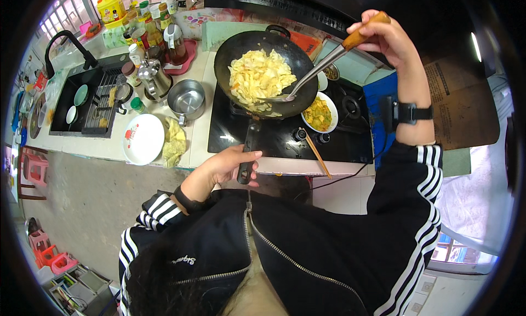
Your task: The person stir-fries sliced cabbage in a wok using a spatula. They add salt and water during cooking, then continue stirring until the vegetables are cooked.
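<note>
A black wok (230, 55) sits over the left burner of the glass-topped gas stove (263, 141), holding a heap of pale yellow cooked cabbage (261, 75). My left hand (232, 166) grips the wok's black handle (251, 139). My right hand (382, 34), raised at the upper right, is closed around the wooden grip of a metal wok spatula (322, 65). The spatula's blade rests low inside the wok, at the cabbage's edge. Right of the wok stands a white bowl of cooked food with yellow pieces (319, 114).
Wooden chopsticks (317, 153) lie across the stove's front edge. Left of the stove are a steel pot (186, 98), a yellow cloth (174, 145) and a white plate (144, 139). Bottles crowd the counter behind, near a black sink (61, 106). A black cable (345, 177) hangs in front.
</note>
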`<state>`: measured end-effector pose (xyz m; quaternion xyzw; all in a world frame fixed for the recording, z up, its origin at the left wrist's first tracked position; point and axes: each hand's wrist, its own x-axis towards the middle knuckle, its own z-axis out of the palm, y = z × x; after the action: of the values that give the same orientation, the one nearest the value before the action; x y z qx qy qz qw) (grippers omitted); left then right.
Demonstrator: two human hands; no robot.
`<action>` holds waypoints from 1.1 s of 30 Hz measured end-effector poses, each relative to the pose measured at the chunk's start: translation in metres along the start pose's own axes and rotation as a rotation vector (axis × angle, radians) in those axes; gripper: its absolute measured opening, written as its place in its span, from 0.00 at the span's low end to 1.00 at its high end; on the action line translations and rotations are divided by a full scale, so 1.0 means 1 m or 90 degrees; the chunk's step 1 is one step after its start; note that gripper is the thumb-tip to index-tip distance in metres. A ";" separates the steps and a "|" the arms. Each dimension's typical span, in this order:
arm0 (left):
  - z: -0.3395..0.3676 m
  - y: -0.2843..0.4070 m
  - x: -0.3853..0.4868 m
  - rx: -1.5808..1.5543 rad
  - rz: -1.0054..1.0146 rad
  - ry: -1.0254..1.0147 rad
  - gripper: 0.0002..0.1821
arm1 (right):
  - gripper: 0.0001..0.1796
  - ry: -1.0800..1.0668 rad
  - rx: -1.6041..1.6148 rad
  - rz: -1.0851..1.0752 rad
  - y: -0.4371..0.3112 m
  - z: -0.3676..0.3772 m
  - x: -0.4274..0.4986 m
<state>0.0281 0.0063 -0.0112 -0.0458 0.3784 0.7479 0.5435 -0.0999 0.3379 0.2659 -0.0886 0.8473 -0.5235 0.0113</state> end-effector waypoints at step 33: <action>0.000 -0.001 0.001 0.084 0.029 0.051 0.14 | 0.10 0.267 0.173 -0.015 0.068 0.007 0.020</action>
<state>0.0285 0.0074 -0.0129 -0.0311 0.4490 0.7312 0.5126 -0.1282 0.3583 0.2038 0.0142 0.7517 -0.6399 -0.1589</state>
